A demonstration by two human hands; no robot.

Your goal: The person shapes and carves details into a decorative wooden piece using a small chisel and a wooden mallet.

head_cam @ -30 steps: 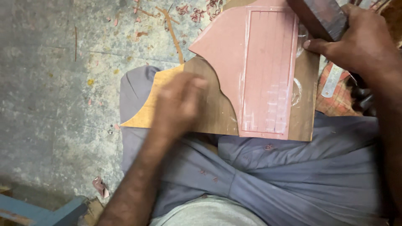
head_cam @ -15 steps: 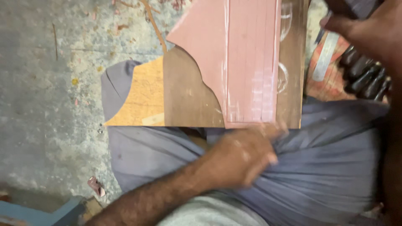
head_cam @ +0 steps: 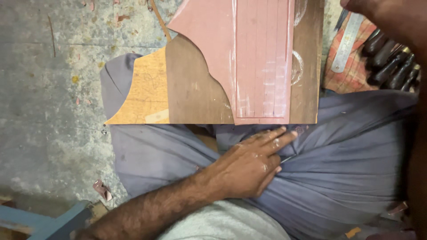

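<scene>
— Across the lap, what lies there?
— A wooden board (head_cam: 195, 95) with a pink scalloped panel (head_cam: 249, 58), resting on the grey cloth (head_cam: 347, 155).
— And the hands?
— Left hand (head_cam: 251, 162) lies flat just below the board's near edge, fingers (head_cam: 278, 135) extended together, holding nothing. Right hand (head_cam: 378, 11) is mostly out of frame; can't tell its grip.

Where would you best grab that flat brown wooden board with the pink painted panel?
Probably the flat brown wooden board by its straight near edge, coming from the lap side: that edge overhangs the grey cloth, and the left hand lies just below it.
</scene>
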